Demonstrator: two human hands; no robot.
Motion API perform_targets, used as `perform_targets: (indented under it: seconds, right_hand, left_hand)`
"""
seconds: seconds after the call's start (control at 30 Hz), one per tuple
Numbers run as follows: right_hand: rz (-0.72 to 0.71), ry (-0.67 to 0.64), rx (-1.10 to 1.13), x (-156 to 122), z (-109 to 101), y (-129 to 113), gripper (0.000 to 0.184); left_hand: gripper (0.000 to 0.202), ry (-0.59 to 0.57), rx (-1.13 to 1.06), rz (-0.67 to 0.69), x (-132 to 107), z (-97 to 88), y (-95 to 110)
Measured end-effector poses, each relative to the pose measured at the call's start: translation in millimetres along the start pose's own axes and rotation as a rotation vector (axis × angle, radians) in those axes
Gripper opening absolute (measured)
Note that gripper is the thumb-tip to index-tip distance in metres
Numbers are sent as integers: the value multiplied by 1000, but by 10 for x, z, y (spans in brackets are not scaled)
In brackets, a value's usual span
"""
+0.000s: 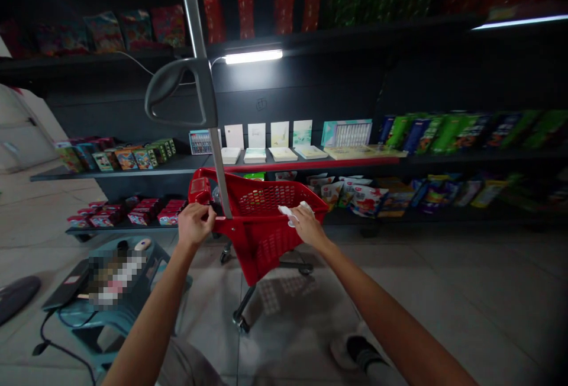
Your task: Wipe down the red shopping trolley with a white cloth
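A small red shopping cart on wheels stands on the tiled floor in front of me, with a grey pole and looped handle rising from it. My left hand is closed on the cart's near left rim beside the pole. My right hand holds a crumpled white cloth pressed against the cart's right rim.
Dark store shelves run across the back, stocked with cards, boxes and colourful packets. A teal stool with a laptop and cable stands at the lower left. My shoe shows on the floor below.
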State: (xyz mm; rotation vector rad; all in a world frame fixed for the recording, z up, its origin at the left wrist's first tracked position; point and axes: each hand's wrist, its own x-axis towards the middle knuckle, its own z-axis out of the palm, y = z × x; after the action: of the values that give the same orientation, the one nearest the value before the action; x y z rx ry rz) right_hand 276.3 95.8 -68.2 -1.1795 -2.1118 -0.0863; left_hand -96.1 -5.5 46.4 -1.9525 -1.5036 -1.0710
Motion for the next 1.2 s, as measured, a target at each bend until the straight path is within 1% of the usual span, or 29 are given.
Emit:
perform_targets:
  seconds: [0.07,0.13,0.17,0.23,0.27,0.3,0.33,0.4,0.43,0.47,0.5,0.53,0.57,0.63,0.67,0.73,0.77,0.83,0.87,0.93,1.0,1.1,1.17,1.2]
  right_hand:
    - [55,-26,-19,-35,-81,241,33]
    - [110,-43,-44,-46,-142,410,35]
    - [134,-52,-68,-43,-160,454,36]
    - [188,-57,-144,-23,-167,461,40]
    - [218,-47,-189,-10,-157,431,42]
    - [247,-27,-232,1,-141,387,43]
    - [269,1,-268,10,-122,337,43]
    - [293,54,-303,19,-88,248,41]
    - [296,66,-303,18,-78,219,40]
    - [299,65,-296,14,-75,205,40]
    - [302,55,-284,6,-78,206,40]
    - [299,34,-264,-5,-89,223,38]
    - [286,10,-235,-21,-104,256,36]
    - [212,-39,-150,-64,-142,360,34]
    - [167,-59,-101,-91,-159,425,39]
    - [114,-69,-12,-153,-181,546,55]
    - [124,-57,20,-184,-181,586,60]
    - [193,-1,74,-237,-157,574,63]
    - [219,33,105,-254,-132,507,61]
    - [203,85,182,-262,-65,235,55]
    - [113,123,272,-226,19,-193,48]
    - [25,207,393,-100,186,-944,41]
    - [9,247,436,-17,345,-1362,40]
    - [35,277,427,4,446,-1515,41]
  left_hand:
    - [42,9,77,-59,53,2,8]
    - [42,-24,151,-119,121,-3,74]
    - [42,-63,179,-140,154,-2,124]
    - [43,-141,193,-155,199,22,239]
    - [41,-143,180,-158,203,46,295]
    - [38,-110,156,-156,192,75,345]
    - [34,-47,123,-150,168,107,385]
    - [26,110,58,-147,104,152,430]
    - [25,154,40,-157,78,157,435]
    - [26,145,37,-166,65,145,430]
    - [27,81,53,-172,71,117,419]
    - [28,-34,87,-169,98,76,403]
    - [28,-183,135,-153,146,27,385]
    - [32,-488,232,-92,289,-66,348]
    - [36,-604,262,-67,374,-99,330]
    - [46,-756,258,-32,538,-116,287]
    - [49,-820,228,-20,607,-101,262]
    - [53,-966,135,-7,708,-37,206]
    - [54,-1032,84,-6,738,4,177]
    - [55,-1100,4,-4,764,82,131]
    - [56,-1090,-21,0,765,141,114]
    - [59,-1081,19,-8,772,186,151]
    - [60,-1075,64,-4,790,197,199]
    - [61,-1064,88,11,800,200,223]
